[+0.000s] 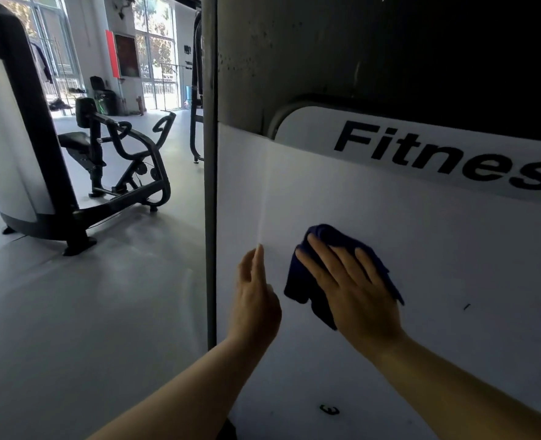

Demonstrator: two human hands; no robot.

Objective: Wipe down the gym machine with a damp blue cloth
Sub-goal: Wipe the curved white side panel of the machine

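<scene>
The gym machine's white side panel (421, 236) fills the right half of the head view, with black "Fitness" lettering across its top. My right hand (354, 290) lies flat on the dark blue cloth (297, 281) and presses it against the panel. My left hand (256, 296) is beside it on the left, fingers straight and together, its edge against the panel near a vertical seam. A grey upright post (210, 185) runs along the panel's left edge.
A black seated gym machine (120, 166) stands on the grey floor at mid left. A large white and black machine housing (12, 138) rises at the far left. Bright windows and a red sign are at the back.
</scene>
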